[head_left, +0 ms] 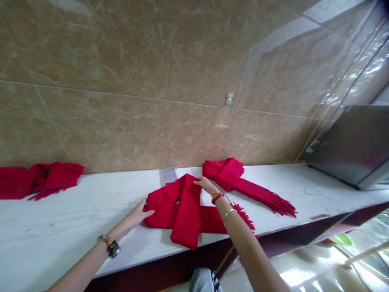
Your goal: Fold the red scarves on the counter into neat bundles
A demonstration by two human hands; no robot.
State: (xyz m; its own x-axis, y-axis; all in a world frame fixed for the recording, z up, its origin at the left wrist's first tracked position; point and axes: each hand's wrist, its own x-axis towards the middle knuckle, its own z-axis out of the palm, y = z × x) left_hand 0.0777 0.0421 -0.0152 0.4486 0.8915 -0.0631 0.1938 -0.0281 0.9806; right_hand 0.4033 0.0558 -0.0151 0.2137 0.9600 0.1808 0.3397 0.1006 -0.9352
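Note:
A red scarf (187,215) lies on the white tabletop, looped so that one strip crosses over the other. At the loop's rounded left end, my left hand (142,211) grips the cloth, thumb on top and fingers partly hidden at the edge. My right hand (206,184) pinches the crossing strip near its upper fold. The fringed end pokes out beyond my right forearm, which covers part of the scarf. Just to the right, a second red scarf (234,178) lies folded in a similar crossed shape, its fringe pointing right.
More red fringed cloth (54,178) is heaped at the table's left against the tiled wall (136,129). A small printed card (169,176) lies behind the scarf. A dark grey box-like appliance (349,146) stands at the right end. The white table's (121,259) front edge runs close to me.

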